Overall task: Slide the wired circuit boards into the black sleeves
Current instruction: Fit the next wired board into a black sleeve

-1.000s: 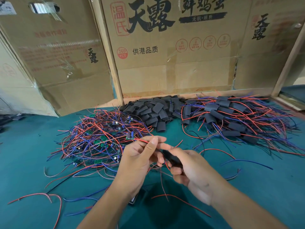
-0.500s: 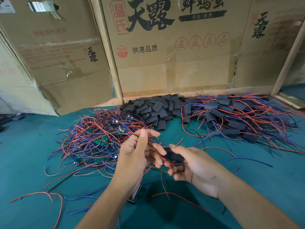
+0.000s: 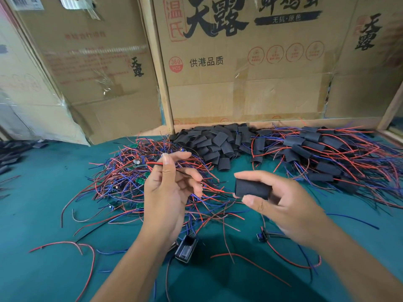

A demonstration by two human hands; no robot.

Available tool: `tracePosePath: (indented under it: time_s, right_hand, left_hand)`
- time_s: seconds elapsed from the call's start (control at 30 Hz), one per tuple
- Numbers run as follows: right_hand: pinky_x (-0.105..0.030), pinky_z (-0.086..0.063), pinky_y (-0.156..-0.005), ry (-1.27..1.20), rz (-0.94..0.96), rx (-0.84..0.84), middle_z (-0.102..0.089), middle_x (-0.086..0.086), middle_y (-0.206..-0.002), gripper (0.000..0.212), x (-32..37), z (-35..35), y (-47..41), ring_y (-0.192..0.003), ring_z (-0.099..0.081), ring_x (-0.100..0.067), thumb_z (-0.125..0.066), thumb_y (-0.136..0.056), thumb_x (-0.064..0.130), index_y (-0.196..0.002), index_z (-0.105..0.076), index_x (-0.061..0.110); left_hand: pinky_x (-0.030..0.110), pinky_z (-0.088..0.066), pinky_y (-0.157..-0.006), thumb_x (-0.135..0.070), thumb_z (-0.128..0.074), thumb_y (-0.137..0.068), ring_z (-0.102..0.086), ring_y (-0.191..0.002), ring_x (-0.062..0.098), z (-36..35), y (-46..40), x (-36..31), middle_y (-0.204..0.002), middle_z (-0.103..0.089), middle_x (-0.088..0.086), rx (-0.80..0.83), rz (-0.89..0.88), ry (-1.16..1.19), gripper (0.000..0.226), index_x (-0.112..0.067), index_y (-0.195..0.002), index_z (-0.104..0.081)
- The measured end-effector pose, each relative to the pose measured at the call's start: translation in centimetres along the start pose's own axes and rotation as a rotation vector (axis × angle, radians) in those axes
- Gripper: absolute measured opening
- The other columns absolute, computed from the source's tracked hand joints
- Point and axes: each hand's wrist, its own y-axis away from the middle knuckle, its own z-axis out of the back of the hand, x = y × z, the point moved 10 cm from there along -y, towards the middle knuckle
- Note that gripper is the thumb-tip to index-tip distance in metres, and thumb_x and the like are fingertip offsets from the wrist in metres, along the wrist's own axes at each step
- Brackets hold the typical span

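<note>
My right hand (image 3: 287, 205) pinches a black sleeve (image 3: 250, 188) between thumb and fingers, held above the green table. Whether a board sits inside it is hidden. A little to the left and apart from it, my left hand (image 3: 168, 192) is raised and pinches a thin red wire (image 3: 153, 163) between thumb and forefinger. Behind the left hand lies a tangled pile of wired circuit boards (image 3: 130, 177) with red and blue leads. Empty black sleeves (image 3: 213, 142) are heaped at the back centre. Sleeved boards with wires (image 3: 322, 158) are piled at the back right.
A small black box (image 3: 186, 249) lies on the green table (image 3: 43, 203) under my left wrist. A loose small board (image 3: 262, 235) with wires sits below my right hand. Stray red and blue wires are scattered near the front. Cardboard boxes (image 3: 239, 73) wall off the back.
My hands were close together working at the sleeve and have drawn apart. The right hand carried the sleeve to the right, and the left hand lifted with a red wire.
</note>
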Motion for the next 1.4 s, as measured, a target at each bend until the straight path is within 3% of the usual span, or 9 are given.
tracePosePath:
  time_s: [0.17, 0.23, 0.5, 0.8, 0.9, 1.07, 1.4]
  right_hand:
    - [-0.002, -0.037, -0.083, 0.36, 0.234, -0.206, -0.061, 0.026, -0.105, 0.041, 2.6, -0.5, 0.9, -0.098, -0.058, 0.01, -0.069, -0.085, 0.027, -0.125, -0.062, 0.025]
    - [-0.002, -0.035, -0.088, 0.426, 0.29, -0.253, -0.06, 0.026, -0.112, 0.04, 3.2, -1.0, 1.3, -0.103, -0.056, 0.011, -0.066, -0.087, 0.029, -0.126, -0.061, 0.021]
    - [-0.002, -0.039, -0.079, 0.318, 0.252, -0.394, -0.06, 0.032, -0.115, 0.037, 2.9, -0.5, 2.0, -0.1, -0.061, 0.009, -0.068, -0.085, 0.045, -0.118, -0.056, 0.036]
    - [-0.01, -0.046, -0.084, 0.302, 0.233, -0.402, -0.06, 0.034, -0.115, 0.041, 1.7, -1.0, 2.2, -0.102, -0.063, 0.007, -0.065, -0.083, 0.052, -0.118, -0.045, 0.059]
    - [-0.015, -0.048, -0.085, 0.307, 0.232, -0.414, -0.061, 0.032, -0.114, 0.041, 1.4, -1.0, 2.2, -0.102, -0.063, 0.005, -0.065, -0.082, 0.054, -0.118, -0.045, 0.059]
    - [-0.003, -0.043, -0.08, 0.293, 0.234, -0.453, -0.062, 0.032, -0.112, 0.045, 1.7, -0.7, 2.4, -0.097, -0.064, 0.006, -0.068, -0.08, 0.054, -0.119, -0.045, 0.057]
    - [0.0, -0.043, -0.076, 0.287, 0.23, -0.468, -0.059, 0.036, -0.114, 0.048, 2.4, -0.4, 2.7, -0.096, -0.063, 0.008, -0.065, -0.079, 0.05, -0.12, -0.043, 0.059]
  left_hand:
    - [0.026, -0.05, -0.052, -0.041, -0.039, -0.102, -0.053, -0.05, 0.02, -0.1, 0.2, 0.1, -0.067, -0.062, 0.011, -0.008, 0.026, 0.05, 0.041, -0.007, -0.103, -0.062]
    - [0.026, -0.05, -0.051, -0.04, -0.039, -0.102, -0.053, -0.049, 0.019, -0.3, 0.3, 0.1, -0.066, -0.062, 0.011, -0.008, 0.034, 0.065, 0.041, -0.006, -0.103, -0.062]
    - [0.026, -0.05, -0.049, -0.041, -0.041, -0.101, -0.053, -0.048, 0.019, -0.2, 0.2, 0.0, -0.066, -0.061, 0.011, -0.015, 0.045, 0.09, 0.04, -0.007, -0.102, -0.063]
    - [0.026, -0.05, -0.049, -0.043, -0.043, -0.099, -0.054, -0.048, 0.019, -0.5, 0.4, -0.2, -0.066, -0.062, 0.011, 0.014, 0.053, 0.152, 0.04, -0.017, -0.093, -0.073]
    - [0.026, -0.05, -0.049, -0.043, -0.043, -0.098, -0.054, -0.047, 0.019, -0.9, 0.6, -0.4, -0.065, -0.062, 0.012, 0.037, 0.051, 0.153, 0.04, -0.017, -0.092, -0.073]
    - [0.028, -0.05, -0.05, -0.043, -0.043, -0.098, -0.054, -0.045, 0.022, -1.5, 0.8, -0.4, -0.065, -0.063, 0.013, 0.069, 0.035, 0.089, 0.04, -0.015, -0.094, -0.071]
    - [0.027, -0.05, -0.05, -0.039, -0.043, -0.099, -0.055, -0.045, 0.023, -1.3, 0.9, -0.4, -0.066, -0.063, 0.016, 0.056, 0.041, 0.059, 0.04, -0.008, -0.098, -0.067]
